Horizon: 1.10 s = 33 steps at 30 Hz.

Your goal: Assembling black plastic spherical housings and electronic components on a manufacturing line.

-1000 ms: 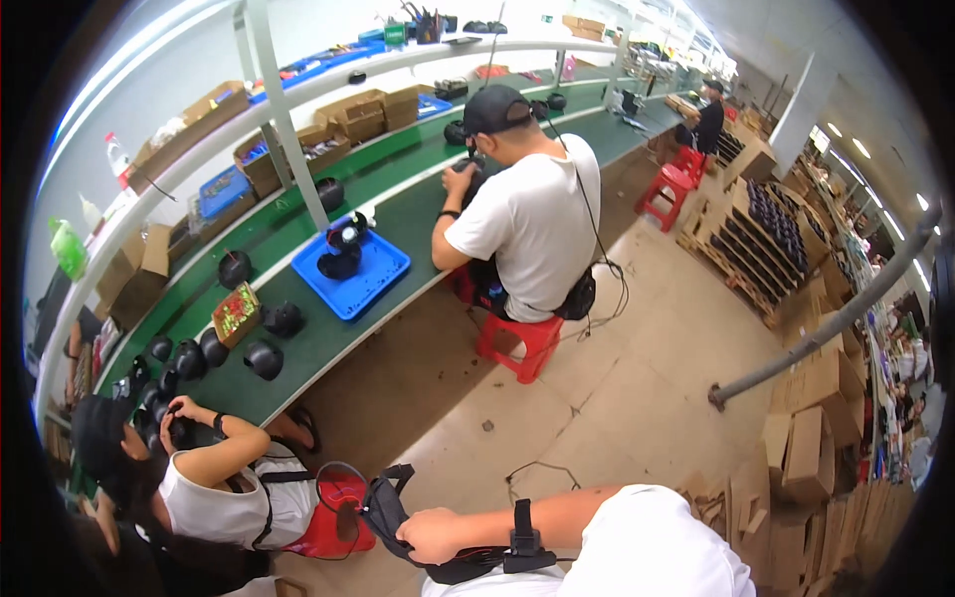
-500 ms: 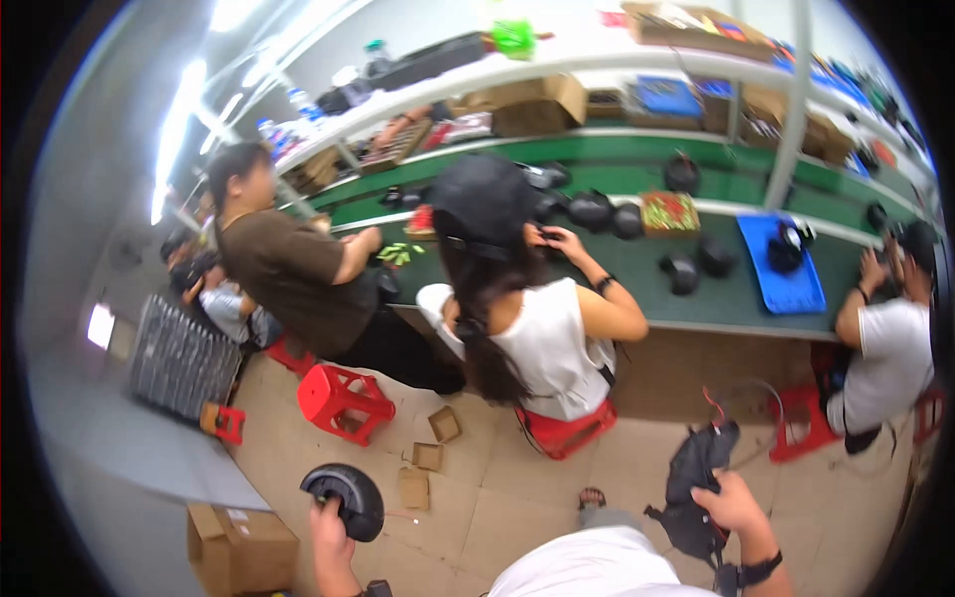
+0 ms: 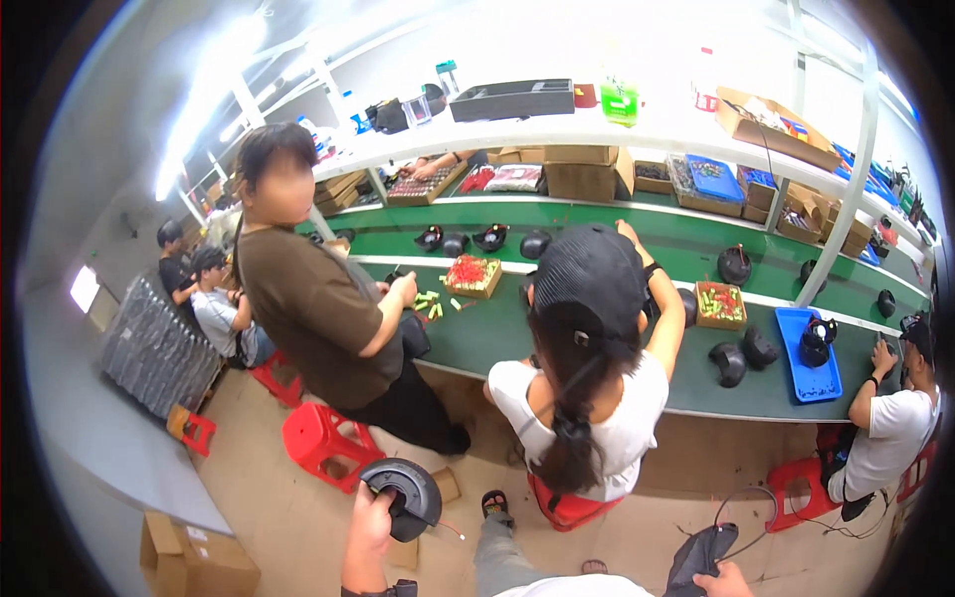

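Observation:
My left hand [image 3: 368, 519] is closed on a round black plastic shell [image 3: 426, 486] with a cut-out in its side. A thin wire with a small white end trails from it. Low on the right, my right hand [image 3: 726, 581] grips a limp black fabric piece [image 3: 694, 559], partly cut off by the lower edge. A dark cable [image 3: 753, 491] loops up beside the fabric. Similar black shells [image 3: 729, 364] lie on the green workbench [image 3: 637, 393] ahead.
A person in brown [image 3: 308, 279] stands ahead left; a person in a black cap [image 3: 587, 289] sits at the bench. Another person [image 3: 900, 428] sits far right. Red stools [image 3: 318, 438] and a cardboard box [image 3: 214, 572] stand on the floor. A blue tray [image 3: 793, 338] lies on the bench.
The view has shifted and sits nearer the bench. My left hand with the shell appears further right; my right hand sits lower in the picture. The capped person's arm now reaches forward across the bench.

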Motion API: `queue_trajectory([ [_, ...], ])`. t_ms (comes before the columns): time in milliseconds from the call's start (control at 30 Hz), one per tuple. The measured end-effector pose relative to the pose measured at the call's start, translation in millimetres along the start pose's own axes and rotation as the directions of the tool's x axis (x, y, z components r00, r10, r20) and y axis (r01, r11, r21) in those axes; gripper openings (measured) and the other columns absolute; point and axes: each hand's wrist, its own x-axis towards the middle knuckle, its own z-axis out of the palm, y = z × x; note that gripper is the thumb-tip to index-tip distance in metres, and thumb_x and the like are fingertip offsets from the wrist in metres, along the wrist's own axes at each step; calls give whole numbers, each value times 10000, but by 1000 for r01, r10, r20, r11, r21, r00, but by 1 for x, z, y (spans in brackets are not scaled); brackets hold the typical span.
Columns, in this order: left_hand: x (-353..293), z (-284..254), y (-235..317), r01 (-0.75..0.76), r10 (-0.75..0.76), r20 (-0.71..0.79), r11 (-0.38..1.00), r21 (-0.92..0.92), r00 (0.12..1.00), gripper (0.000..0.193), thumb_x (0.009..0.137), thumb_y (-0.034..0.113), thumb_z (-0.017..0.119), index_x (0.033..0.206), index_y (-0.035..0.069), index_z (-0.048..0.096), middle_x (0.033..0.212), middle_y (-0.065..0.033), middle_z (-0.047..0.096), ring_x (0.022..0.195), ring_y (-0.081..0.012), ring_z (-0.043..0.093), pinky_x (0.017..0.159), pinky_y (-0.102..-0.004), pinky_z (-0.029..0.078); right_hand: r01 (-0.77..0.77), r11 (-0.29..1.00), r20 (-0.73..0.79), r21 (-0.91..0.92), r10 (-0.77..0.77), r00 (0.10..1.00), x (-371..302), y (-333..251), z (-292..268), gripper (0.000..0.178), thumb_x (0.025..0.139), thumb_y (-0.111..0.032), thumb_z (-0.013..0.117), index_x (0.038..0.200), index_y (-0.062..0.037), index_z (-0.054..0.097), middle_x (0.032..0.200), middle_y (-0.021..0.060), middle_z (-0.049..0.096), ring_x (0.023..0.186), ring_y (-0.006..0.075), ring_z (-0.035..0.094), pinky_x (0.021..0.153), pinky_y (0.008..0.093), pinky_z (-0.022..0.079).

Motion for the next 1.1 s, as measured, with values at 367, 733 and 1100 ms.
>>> queue_trajectory([
  [367, 252, 37, 5, -313, -27, 380, 514, 798, 925, 396, 922, 190, 594, 1241, 8, 446, 1063, -334, 648, 1023, -505, 624, 888, -514, 497, -186, 889, -318, 419, 335, 887, -24, -82, 175, 310, 900, -153, 687, 1159, 12, 641, 918, 91, 667, 697, 158, 611, 568, 310, 499],
  [733, 356, 85, -26, -426, -90, 516, 454, 782, 852, 402, 887, 171, 618, 1193, -24, 443, 999, -328, 657, 972, -503, 641, 856, -545, 504, -199, 935, -394, 295, 308, 866, -25, -62, 274, 431, 929, -258, 678, 1234, 40, 617, 1035, 187, 682, 874, 292, 644, 742, 382, 513],
  [1100, 436, 155, -76, -479, -108, 496, 148, 865, 862, 414, 858, 80, 626, 1201, -23, 418, 1149, -307, 570, 966, -437, 670, 820, -474, 567, -370, 855, -436, 363, 507, 744, -40, -177, 296, 594, 926, -397, 641, 1316, 45, 567, 1209, 299, 641, 1123, 431, 602, 945, 415, 468],
])
